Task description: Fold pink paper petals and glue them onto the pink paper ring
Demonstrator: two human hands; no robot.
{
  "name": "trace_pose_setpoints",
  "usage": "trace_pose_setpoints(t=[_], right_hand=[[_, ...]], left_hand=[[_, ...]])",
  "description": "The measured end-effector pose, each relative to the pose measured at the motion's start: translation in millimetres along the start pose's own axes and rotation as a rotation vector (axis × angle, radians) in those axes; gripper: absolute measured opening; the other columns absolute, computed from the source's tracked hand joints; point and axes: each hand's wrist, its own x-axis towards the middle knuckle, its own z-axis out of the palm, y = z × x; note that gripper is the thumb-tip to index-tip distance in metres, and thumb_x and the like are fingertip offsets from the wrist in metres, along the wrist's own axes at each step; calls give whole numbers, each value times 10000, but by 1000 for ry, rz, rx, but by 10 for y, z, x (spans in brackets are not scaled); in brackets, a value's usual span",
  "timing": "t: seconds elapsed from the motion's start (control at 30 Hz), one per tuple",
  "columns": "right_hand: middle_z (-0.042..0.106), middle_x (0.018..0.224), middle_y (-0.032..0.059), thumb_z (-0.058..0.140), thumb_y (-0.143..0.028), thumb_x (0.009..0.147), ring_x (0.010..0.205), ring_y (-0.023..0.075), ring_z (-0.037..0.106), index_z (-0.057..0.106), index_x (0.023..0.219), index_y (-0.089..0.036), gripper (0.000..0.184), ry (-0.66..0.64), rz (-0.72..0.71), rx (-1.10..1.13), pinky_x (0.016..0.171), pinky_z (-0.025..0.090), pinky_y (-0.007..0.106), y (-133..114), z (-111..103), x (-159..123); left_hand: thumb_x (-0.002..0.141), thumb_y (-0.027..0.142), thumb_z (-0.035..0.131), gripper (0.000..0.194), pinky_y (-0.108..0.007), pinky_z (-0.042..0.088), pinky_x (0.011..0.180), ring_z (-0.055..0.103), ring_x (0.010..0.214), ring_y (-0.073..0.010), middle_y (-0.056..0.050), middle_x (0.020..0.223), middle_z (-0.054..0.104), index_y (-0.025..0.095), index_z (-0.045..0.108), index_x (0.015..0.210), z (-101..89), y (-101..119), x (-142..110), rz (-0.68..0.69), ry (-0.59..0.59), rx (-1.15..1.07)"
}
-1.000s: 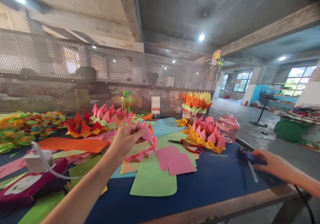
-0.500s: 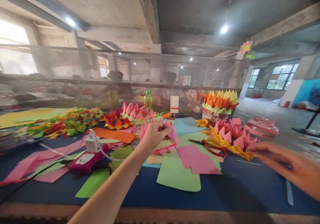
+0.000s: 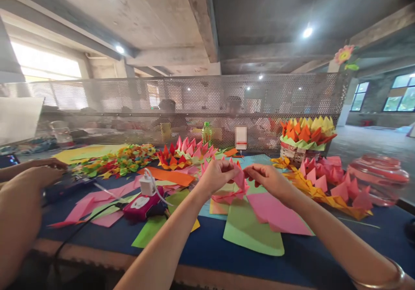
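My left hand (image 3: 218,176) pinches a folded pink paper petal (image 3: 239,178) above the middle of the table. My right hand (image 3: 263,176) is close beside it, thumb and fingers drawn together at the petal's right edge; whether they grip anything is too small to tell. Beneath the left hand lies a ring of pink folded paper (image 3: 227,196), partly hidden by the fingers. Pink paper squares (image 3: 275,214) and a light green sheet (image 3: 254,234) lie below the hands. The right forearm now covers the spot where scissors lay.
A co-worker's hand and arm (image 3: 29,184) are at the left. On the table are a purple power strip (image 3: 139,207), a heap of paper scraps (image 3: 119,160), paper lotuses (image 3: 193,148), a basket (image 3: 298,153) and a clear jar (image 3: 378,180). A perforated screen (image 3: 129,95) stands behind.
My right hand has let go of a dark blue glue gun at the right and come across to the pink petal. My left hand still holds the petal. The view has turned left.
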Motion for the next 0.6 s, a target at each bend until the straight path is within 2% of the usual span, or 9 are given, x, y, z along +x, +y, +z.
trace_pose_setpoints(t=[0.2, 0.4, 0.6], right_hand=[[672, 814, 31, 495, -487, 911, 715, 161, 566, 643, 862, -181, 343, 2, 4, 33, 616, 434, 268, 47, 8, -135], [682, 767, 15, 562, -424, 871, 688, 160, 570, 663, 807, -178, 273, 31, -12, 32, 629, 430, 276, 20, 6, -143], [713, 799, 13, 569, -320, 861, 751, 180, 615, 684, 818, -188, 181, 36, -43, 7, 669, 454, 283, 44, 15, -152]], left_hand=[[738, 293, 671, 197, -249, 515, 619, 567, 566, -107, 7, 582, 586, 132, 643, 628, 53, -72, 8, 16, -34, 57], [753, 346, 670, 239, -249, 507, 617, 570, 565, -113, -1, 579, 597, 128, 668, 654, 75, -78, 2, 29, -47, 116], [770, 325, 664, 230, -234, 482, 600, 550, 559, -106, 5, 569, 585, 124, 682, 661, 72, -95, -3, 64, -49, 191]])
